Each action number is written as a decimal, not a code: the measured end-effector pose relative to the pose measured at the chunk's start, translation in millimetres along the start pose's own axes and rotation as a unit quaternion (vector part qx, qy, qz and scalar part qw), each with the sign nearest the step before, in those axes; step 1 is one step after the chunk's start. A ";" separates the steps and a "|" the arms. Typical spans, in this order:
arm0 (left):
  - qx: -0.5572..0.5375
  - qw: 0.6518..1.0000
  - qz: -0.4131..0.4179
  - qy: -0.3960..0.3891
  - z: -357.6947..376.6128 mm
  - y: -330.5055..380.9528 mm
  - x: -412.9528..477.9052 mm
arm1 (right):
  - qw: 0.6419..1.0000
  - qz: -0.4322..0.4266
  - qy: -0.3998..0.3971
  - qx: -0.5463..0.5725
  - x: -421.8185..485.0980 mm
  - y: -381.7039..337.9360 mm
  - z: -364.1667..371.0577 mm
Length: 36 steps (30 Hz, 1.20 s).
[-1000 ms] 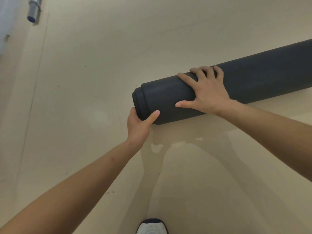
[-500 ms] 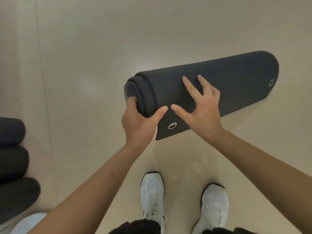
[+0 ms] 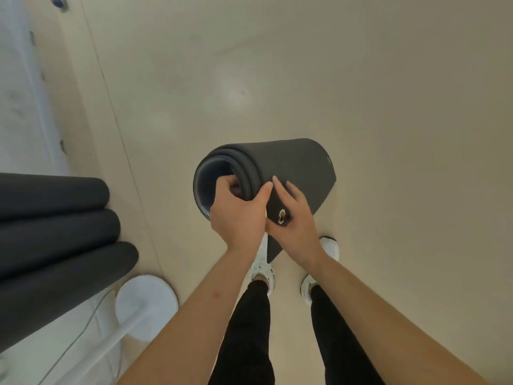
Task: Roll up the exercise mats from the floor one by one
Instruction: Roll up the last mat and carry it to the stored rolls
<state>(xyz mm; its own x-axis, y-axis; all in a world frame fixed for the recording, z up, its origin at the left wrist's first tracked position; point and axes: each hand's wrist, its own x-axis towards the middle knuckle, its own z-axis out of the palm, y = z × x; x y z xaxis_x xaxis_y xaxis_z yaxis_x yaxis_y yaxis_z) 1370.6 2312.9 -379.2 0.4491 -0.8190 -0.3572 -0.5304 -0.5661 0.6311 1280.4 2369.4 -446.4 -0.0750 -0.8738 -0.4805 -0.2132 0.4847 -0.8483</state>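
Mat (image 3: 294, 168) was rolled up and held steeply over the floor (image 3: 361, 79), its open end turned to the camera; whether the far end touched the floor, I could not tell. The left hand (image 3: 236, 215) gripped the rim, fingers curled inside the roll and thumb outside. The right hand (image 3: 297, 218) lay flat with straight fingers, pressing the loose flap beside a metal eyelet (image 3: 281, 216). Three other rolled mats (image 3: 55, 223) lay stacked at the left, well apart.
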 end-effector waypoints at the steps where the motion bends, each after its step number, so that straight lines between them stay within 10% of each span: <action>1: -0.015 1.000 0.005 -0.021 -4.3 -4.0 -8.7 | 1.000 0.011 -0.007 0.018 -3.6 -1.5 -0.9; 15: -0.171 0.911 0.040 -0.373 -10.1 39.4 -22.8 | 0.997 0.046 0.034 0.061 26.2 -16.8 -67.1; 21: -0.038 0.990 0.105 -0.082 -8.7 47.9 12.4 | 0.995 0.022 0.066 0.069 56.1 -25.6 -108.8; 26: 0.004 0.968 0.017 -0.251 23.1 63.9 48.8 | 0.996 0.000 0.055 0.070 77.1 -40.8 -148.5; 31: -0.041 0.976 -0.035 -0.209 62.3 97.7 50.5 | 0.988 0.030 0.145 0.034 80.7 -50.3 -176.7; 36: -0.094 0.975 -0.072 -0.190 87.3 115.3 35.6 | 0.994 0.089 0.068 -0.010 75.2 -41.7 -196.5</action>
<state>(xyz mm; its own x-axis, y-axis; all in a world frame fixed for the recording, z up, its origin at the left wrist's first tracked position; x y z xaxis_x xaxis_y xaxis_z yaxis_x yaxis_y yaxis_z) 1262.6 2210.3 -379.2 0.1925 -0.7280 -0.6580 -0.3250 -0.6800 0.6572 1092.3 2275.8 -403.4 -0.2445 -0.7721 -0.5866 -0.2035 0.6323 -0.7475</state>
